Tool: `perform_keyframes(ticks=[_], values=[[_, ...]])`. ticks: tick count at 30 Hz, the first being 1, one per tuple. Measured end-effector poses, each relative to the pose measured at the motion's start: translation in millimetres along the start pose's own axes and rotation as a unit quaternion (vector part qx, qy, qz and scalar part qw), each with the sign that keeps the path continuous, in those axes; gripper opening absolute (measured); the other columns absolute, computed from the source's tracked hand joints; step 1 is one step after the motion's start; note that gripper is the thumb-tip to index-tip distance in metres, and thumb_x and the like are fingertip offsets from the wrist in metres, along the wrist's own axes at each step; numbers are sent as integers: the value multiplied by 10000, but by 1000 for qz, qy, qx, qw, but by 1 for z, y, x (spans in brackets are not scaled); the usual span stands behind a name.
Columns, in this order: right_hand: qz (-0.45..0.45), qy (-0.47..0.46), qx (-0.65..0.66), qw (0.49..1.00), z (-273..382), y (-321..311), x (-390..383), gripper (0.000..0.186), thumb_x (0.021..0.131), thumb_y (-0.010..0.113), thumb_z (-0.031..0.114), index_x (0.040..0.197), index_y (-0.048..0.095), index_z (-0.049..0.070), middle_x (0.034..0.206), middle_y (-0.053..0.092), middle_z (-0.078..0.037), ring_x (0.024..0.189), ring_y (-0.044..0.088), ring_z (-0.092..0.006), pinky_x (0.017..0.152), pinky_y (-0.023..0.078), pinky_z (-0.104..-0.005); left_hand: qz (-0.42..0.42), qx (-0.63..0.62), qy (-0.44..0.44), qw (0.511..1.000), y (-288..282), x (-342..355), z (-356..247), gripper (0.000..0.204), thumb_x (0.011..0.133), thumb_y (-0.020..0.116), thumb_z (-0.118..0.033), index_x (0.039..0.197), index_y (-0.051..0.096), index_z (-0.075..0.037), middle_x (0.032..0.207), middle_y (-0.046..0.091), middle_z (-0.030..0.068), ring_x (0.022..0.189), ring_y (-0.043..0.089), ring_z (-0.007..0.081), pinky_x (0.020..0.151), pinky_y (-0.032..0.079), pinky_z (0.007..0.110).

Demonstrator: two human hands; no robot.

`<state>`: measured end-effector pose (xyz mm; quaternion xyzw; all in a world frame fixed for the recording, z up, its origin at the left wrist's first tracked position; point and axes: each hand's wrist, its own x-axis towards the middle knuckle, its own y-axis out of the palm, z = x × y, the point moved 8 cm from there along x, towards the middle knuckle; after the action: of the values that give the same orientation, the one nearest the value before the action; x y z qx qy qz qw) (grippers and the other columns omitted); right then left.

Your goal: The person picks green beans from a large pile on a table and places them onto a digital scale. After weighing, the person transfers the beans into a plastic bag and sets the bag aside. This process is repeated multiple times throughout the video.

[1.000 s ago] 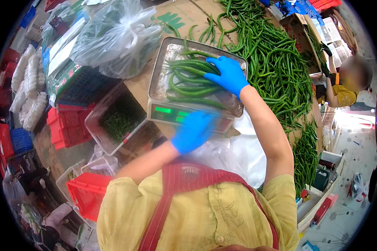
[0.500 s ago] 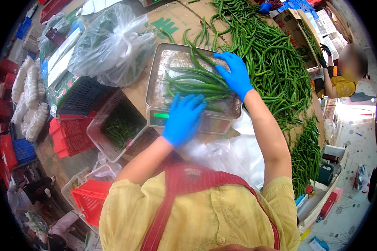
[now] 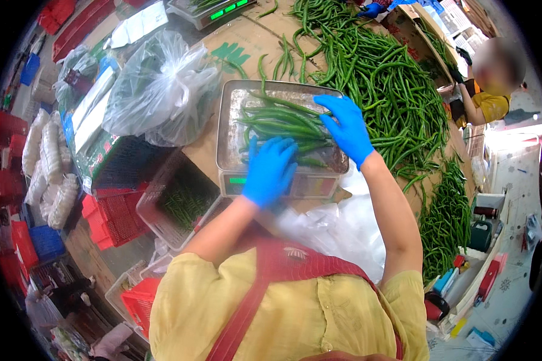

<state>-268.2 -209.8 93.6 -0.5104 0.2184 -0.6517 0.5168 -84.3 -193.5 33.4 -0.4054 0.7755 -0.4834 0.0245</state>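
A bunch of long green chili peppers lies roughly sideways on the metal tray of a weighing scale with a lit green display. My left hand, in a blue glove, rests on the near side of the bunch with its fingers stretched out. At the tray's right edge is my right hand, also blue-gloved, its fingers extended beside the pepper ends and its thumb apart. Neither hand is wrapped round a pepper. The left palm hides some of the nearest peppers.
A large heap of green chili peppers spreads over the cardboard-covered table to the right. Clear plastic bags lie left of the scale. A grey crate with peppers stands lower left. Another scale is at the far edge. A co-worker is at right.
The whole view has shifted, bringing more of the far scale into sight. The peppers on the tray lie closer together. Both hands stay at the bunch, the right fingers slightly straighter.
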Motion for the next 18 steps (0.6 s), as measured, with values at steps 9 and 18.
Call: perform_keyframes(ticks=[9, 18], values=[[-1, 117, -30, 993, 25, -54, -146, 235, 885, 582, 85, 1091, 674, 156, 1072, 658, -78, 1061, 591, -289, 1079, 352, -489, 82, -227, 103, 965, 39, -35, -61, 388, 834, 606, -50, 1220, 598, -83, 1190, 596, 160, 1053, 567, 378, 902, 461, 427], [-46, 255, 3, 966, 34, -90, -284, 219, 870, 606, 46, 1027, 711, 157, 1024, 676, -56, 1027, 591, -292, 1055, 397, -444, -117, -349, -213, 905, -29, 66, 72, 262, 939, 570, -179, 1143, 656, -39, 1062, 688, 112, 863, 637, 223, 775, 514, 333]])
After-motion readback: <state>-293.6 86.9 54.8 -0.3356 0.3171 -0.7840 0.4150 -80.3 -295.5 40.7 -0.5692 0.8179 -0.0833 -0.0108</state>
